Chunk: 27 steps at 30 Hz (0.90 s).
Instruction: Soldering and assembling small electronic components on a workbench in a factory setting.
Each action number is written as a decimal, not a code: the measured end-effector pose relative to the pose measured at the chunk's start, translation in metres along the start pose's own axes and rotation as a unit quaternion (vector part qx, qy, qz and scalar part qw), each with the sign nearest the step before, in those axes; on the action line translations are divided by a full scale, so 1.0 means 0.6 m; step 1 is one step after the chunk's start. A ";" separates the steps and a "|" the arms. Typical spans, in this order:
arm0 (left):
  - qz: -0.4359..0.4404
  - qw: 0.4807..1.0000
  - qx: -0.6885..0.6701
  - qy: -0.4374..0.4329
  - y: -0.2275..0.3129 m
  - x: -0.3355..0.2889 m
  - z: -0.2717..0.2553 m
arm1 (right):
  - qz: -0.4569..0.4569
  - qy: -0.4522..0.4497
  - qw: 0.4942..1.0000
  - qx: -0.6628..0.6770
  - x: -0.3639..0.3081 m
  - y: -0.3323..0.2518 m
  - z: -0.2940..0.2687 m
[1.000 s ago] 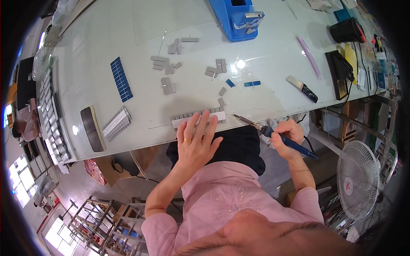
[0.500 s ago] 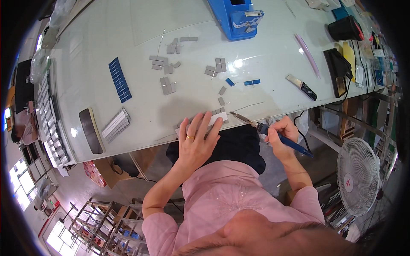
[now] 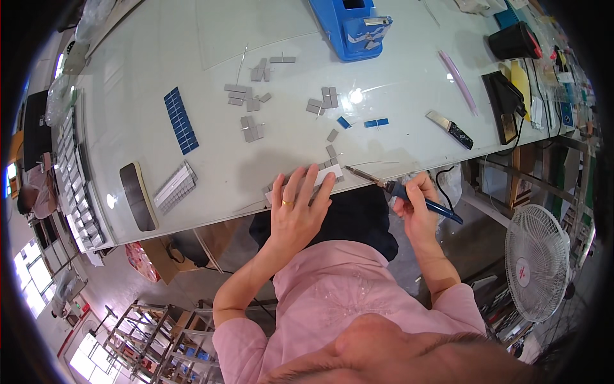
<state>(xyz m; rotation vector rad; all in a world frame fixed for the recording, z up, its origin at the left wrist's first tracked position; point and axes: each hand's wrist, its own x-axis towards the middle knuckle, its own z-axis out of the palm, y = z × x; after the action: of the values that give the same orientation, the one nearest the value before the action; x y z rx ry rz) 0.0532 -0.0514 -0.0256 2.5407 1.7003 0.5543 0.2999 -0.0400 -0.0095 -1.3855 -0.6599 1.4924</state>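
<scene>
My left hand (image 3: 297,211) lies with its fingers spread over a white strip (image 3: 327,173) and a row of small grey cell pieces (image 3: 329,164) at the table's front edge. The fingers hide much of both. My right hand (image 3: 419,203) is closed around the blue handle of a soldering iron (image 3: 371,178). The iron's tip points left, at the right end of that row; whether it touches cannot be seen. Just beyond the tip runs a thin wire (image 3: 377,162). Loose grey pieces (image 3: 251,129) and two small blue cell pieces (image 3: 376,123) lie farther back.
A blue cell strip (image 3: 181,121), a grey cell strip (image 3: 174,187) and a phone (image 3: 138,196) lie left. A blue tape dispenser (image 3: 358,35) stands at the back. Right are a utility knife (image 3: 451,130), a pink stick (image 3: 458,83), a black stand (image 3: 501,105) and, below table level, a fan (image 3: 536,264).
The soldering iron's handle end has risen a little, with my right hand shifting slightly; its tip stays near the row's right end. My left hand is almost unmoved.
</scene>
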 end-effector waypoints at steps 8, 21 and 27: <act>0.007 1.000 0.001 -0.011 -0.003 0.003 -0.005 | -0.202 -0.048 0.928 -0.310 -0.039 -0.026 0.016; 0.018 0.999 0.008 -0.026 -0.004 0.005 -0.011 | -0.463 -0.087 0.786 -0.401 -0.021 -0.051 0.035; 0.017 0.999 0.006 -0.028 -0.004 0.008 -0.014 | -0.445 -0.103 0.785 -0.418 -0.021 -0.057 0.034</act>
<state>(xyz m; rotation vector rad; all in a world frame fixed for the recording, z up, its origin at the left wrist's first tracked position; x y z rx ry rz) 0.0502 -0.0477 -0.0172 2.5718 1.6512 0.4718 0.2885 -0.0337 0.0303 -1.1812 -1.9633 0.5400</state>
